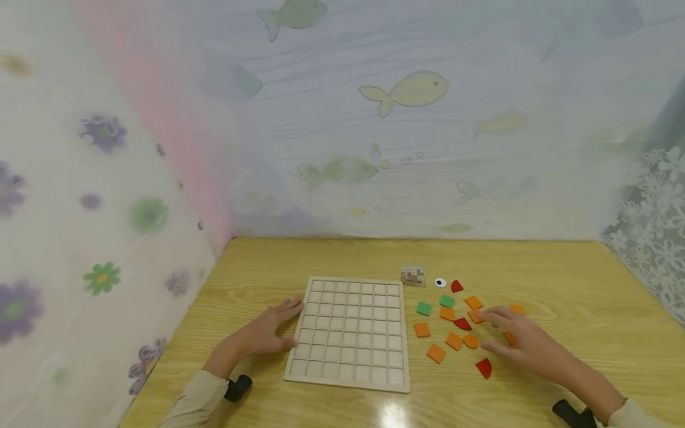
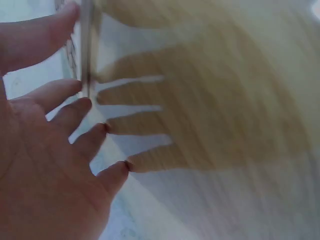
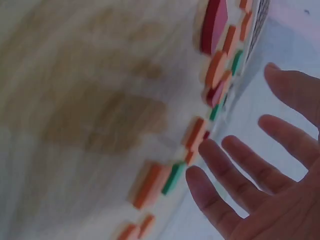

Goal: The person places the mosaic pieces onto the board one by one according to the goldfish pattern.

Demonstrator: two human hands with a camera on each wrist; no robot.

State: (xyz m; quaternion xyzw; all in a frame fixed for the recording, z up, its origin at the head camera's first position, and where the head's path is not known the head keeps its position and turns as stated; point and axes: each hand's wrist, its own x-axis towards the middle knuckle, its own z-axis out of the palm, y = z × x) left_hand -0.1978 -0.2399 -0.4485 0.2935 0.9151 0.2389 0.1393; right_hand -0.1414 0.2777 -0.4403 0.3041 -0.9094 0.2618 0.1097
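My left hand point(image 1: 267, 330) rests against the left edge of a wooden grid board point(image 1: 354, 330), fingers spread and thumb touching near its side. In the left wrist view that hand point(image 2: 55, 145) has extended fingers close to the board's edge point(image 2: 86, 50). Over the loose pieces right of the board hovers my right hand point(image 1: 530, 348), fingers apart, seemingly gripping nothing. Its fingertips are nearest an orange square point(image 1: 475, 316), an orange round piece point(image 1: 471, 341) and a red quarter-round piece point(image 1: 484, 368). Another orange piece point(image 1: 510, 339) lies partly hidden under this hand.
Two green squares point(image 1: 424, 308), several more orange squares point(image 1: 436, 353) and red pieces point(image 1: 456, 286) are scattered on the wooden table point(image 1: 267, 261). Beyond them lie an eye piece point(image 1: 440, 283) and a small picture card point(image 1: 412, 276). A painted wall point(image 1: 332, 202) borders the table's back.
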